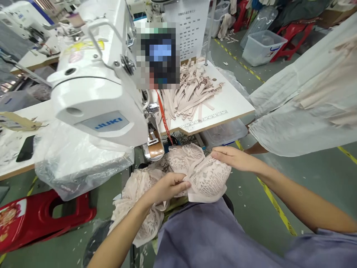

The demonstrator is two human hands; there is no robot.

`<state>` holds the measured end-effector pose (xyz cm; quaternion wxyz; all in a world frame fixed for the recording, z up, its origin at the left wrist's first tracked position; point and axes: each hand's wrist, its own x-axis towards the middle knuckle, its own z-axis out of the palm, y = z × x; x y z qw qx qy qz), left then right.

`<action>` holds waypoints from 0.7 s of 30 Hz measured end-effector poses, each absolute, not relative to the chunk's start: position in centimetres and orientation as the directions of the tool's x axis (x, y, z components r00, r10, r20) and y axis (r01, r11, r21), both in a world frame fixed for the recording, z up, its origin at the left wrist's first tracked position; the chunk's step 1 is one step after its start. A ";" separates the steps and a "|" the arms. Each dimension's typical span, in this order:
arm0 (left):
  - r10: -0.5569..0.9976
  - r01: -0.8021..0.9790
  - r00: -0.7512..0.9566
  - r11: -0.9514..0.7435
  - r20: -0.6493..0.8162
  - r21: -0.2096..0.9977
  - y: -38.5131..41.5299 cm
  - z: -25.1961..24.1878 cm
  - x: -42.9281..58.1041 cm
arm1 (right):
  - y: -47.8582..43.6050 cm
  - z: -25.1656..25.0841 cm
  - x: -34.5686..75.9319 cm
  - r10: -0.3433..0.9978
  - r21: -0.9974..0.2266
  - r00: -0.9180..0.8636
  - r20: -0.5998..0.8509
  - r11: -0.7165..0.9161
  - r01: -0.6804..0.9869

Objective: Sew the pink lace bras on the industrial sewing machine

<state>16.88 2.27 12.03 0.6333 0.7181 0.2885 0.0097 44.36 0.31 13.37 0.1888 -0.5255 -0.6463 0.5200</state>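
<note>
A pale pink lace bra [210, 178] lies spread across my lap, just in front of the sewing machine. My left hand [174, 185] pinches it near the middle, between the two cups. At the outer edge of the right cup, my right hand [232, 158] grips the fabric, its fingertips partly behind the cup. More lace bras [142, 201] are heaped to the left, under my left forearm. Above the bra stands the white JUKI sewing machine [97, 111], its narrow arm [154, 150] ending close to the lace.
Cut beige fabric strips [195, 93] are piled on the white machine table [237, 104]. A red plastic stool [41, 219] stands at lower left beside a plastic-wrapped surface [83, 156]. Covered garments [304, 93] hang at right. A clear bin [262, 46] sits on the floor.
</note>
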 end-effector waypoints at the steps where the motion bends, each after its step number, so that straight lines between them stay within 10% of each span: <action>1: 0.461 0.412 0.818 -0.053 -0.344 0.909 2.3 11.9 16.9 | 0.4 13.1 44.7 0.875 -0.851 -0.369 -0.314 -0.087 0.518; 6: 0.484 0.455 0.807 -0.147 -0.338 0.878 2.8 12.6 17.3 | 1.0 11.2 43.7 0.909 -0.798 -0.391 -0.143 0.128 0.589; 12: 0.466 0.497 0.813 -0.242 -0.349 0.833 3.8 13.8 16.0 | 2.5 12.4 38.6 0.603 -0.854 -0.782 -0.157 0.314 0.414; 21: 0.662 0.762 0.557 -0.168 -0.501 0.625 5.7 18.5 11.0 | 5.4 14.1 37.8 0.632 -0.807 -0.775 0.031 0.474 0.354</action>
